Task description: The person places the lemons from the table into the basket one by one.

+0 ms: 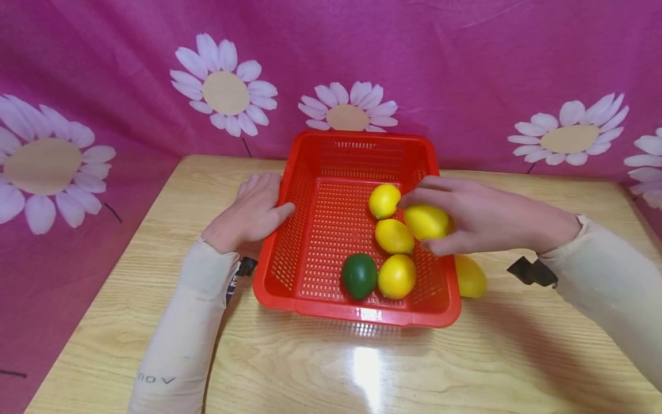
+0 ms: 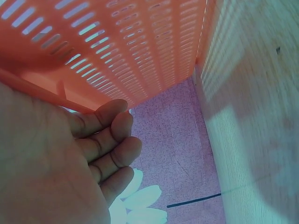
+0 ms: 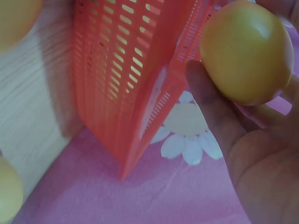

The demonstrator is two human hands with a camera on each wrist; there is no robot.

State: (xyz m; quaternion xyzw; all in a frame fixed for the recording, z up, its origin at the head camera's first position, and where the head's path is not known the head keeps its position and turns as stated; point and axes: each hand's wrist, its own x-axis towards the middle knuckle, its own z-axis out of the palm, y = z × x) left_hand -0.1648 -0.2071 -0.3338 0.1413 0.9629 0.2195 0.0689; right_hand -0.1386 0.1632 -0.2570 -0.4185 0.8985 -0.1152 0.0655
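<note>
A red perforated plastic basket (image 1: 357, 315) stands on the wooden table. My left hand (image 1: 253, 213) holds its left rim, the thumb lying over the edge and the other fingers outside; in the left wrist view those fingers (image 2: 114, 156) are bent below the rim. Over the right side of the basket my right hand (image 1: 476, 213) grips a yellow lemon (image 1: 428, 223) between thumb and fingers, seen up close in the right wrist view. Inside the basket lie a back lemon (image 1: 385, 201), a middle lemon (image 1: 395, 237), a front lemon (image 1: 397, 276) and a dark green oval fruit (image 1: 359, 276).
Another yellow fruit (image 1: 470, 277) sits on the table (image 1: 310, 368) just outside the basket's right wall, partly hidden by it. Two yellow fruits show at the left edge of the right wrist view. A magenta cloth (image 1: 455, 69) with white flowers hangs behind the table.
</note>
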